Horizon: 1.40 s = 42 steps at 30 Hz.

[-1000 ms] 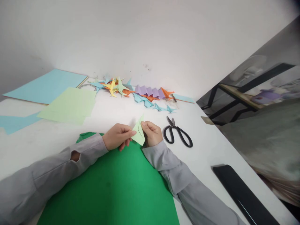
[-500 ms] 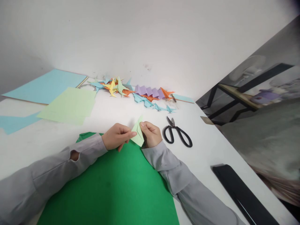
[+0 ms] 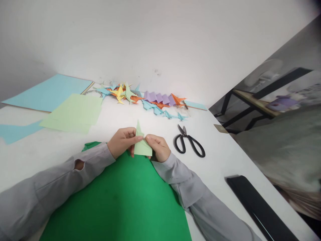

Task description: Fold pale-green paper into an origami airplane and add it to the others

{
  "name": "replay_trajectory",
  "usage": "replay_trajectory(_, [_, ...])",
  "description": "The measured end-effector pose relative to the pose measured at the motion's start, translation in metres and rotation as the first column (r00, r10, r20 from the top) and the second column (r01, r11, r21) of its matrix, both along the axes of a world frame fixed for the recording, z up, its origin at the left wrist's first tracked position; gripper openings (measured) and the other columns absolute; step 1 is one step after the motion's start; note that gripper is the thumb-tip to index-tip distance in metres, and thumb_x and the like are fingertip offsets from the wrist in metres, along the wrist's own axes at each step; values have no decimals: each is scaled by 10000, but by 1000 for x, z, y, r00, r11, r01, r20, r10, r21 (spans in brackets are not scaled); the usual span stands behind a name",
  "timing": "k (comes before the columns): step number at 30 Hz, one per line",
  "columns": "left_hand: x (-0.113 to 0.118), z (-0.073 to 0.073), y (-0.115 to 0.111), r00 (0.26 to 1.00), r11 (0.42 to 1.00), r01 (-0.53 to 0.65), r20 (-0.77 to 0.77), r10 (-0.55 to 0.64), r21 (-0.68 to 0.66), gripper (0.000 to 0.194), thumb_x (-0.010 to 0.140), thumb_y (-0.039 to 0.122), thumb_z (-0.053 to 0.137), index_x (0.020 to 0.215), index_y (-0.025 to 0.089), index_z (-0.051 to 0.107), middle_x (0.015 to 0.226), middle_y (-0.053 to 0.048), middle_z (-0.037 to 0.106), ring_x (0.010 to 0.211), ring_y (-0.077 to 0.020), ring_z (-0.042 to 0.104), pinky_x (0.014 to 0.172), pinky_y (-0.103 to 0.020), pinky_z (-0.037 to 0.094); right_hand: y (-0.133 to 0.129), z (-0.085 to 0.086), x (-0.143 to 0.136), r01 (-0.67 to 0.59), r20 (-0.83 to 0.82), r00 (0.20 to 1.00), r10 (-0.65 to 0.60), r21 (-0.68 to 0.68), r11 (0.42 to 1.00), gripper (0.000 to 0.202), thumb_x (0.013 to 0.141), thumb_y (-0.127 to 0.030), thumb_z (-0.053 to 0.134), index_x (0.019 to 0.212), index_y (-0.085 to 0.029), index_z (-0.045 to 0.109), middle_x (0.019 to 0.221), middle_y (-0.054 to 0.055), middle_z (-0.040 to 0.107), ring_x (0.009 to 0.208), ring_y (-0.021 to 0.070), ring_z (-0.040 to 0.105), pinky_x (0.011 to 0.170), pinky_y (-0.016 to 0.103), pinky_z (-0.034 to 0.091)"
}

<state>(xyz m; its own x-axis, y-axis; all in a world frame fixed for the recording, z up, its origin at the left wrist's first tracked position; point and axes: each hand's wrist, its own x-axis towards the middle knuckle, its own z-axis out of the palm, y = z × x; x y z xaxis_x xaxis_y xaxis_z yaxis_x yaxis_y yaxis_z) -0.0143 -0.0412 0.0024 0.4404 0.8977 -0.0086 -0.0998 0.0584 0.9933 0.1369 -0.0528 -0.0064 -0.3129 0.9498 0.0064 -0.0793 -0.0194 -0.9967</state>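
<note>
With fingers (image 3: 135, 139) of left hand (image 3: 122, 142) and right hand (image 3: 159, 147) pinching light green paper (image 3: 142, 148) at mid-frame, looks partway through folding, with pointed top formed but base flat, near folded coloured shapes (image 3: 158, 98) at upper centre and loose green sheets (image 3: 76, 112) lying unfolded at left.

A folded sheet of pale green origami paper (image 3: 142, 149) is pinched by the left hand (image 3: 120, 142) and the right hand (image 3: 159, 148), its narrow point rising above the thumbs, creased layers showing between their tips, its broad, straight-edged base spreading just below them.
</note>
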Motion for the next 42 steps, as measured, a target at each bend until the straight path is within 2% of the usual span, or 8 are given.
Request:
replay_trajectory(5, [-1,-3,2,1000,998,-5,4,5,-65,292,669,396,654,692,124,550,461,39,528,338,-94,497,301,-196,400,0,0,3,-42,117,992,39,21,999,450,671,-577,562,502,-170,474,301,-65,406,247,59,326,271,193,195])
replay_trajectory(9, [-1,-2,1,999,996,-21,-39,17,-85,335,685,426,626,581,120,535,388,35,496,287,-90,459,267,-186,346,-1,4,4,-104,171,981,88,84,991,453,708,-522,556,446,-177,424,296,-75,345,269,44,273,297,206,158])
replay_trajectory(13, [-1,-1,1,999,993,-44,-26,42,-107,340,688,404,624,534,121,517,356,33,482,263,-81,430,257,-175,303,0,6,3,-56,171,985,20,205,977,540,681,-483,599,371,-195,263,353,-92,179,354,29,160,356,225,108])
replay_trajectory(19, [0,1,1,998,992,-57,3,58,-113,345,672,408,637,527,123,507,341,26,487,264,-83,436,265,-168,285,3,2,3,5,103,994,-29,228,974,576,647,-438,653,372,-198,207,381,-94,150,380,27,136,378,232,97])
replay_trajectory(26, [-1,-1,2,999,995,-34,10,35,-95,348,677,411,633,525,118,523,353,20,498,271,-83,440,277,-178,301,-2,6,3,-34,56,998,31,41,999,493,699,-584,537,452,-163,464,334,-65,346,313,46,274,328,214,173])
replay_trajectory(30, [-2,-3,1,998,999,-30,-49,29,-27,344,710,407,607,536,124,520,353,25,488,288,-85,452,294,-178,303,-2,4,2,-82,135,988,78,25,996,447,650,-559,605,490,-167,461,323,-68,421,267,47,338,281,182,206])
replay_trajectory(36, [-2,0,0,991,987,-102,-76,112,123,301,710,369,617,557,123,540,402,46,454,325,-65,430,328,-189,312,1,3,3,-116,106,988,116,-1,993,398,632,-510,639,525,-151,505,372,-47,492,290,58,402,289,181,280])
replay_trajectory(42, [-3,4,0,985,980,-107,-117,128,168,282,692,370,631,577,121,567,416,57,421,344,-53,398,350,-198,300,0,10,3,-153,80,985,154,-16,988,359,598,-473,676,613,-139,546,443,-50,508,370,54,408,360,194,280])
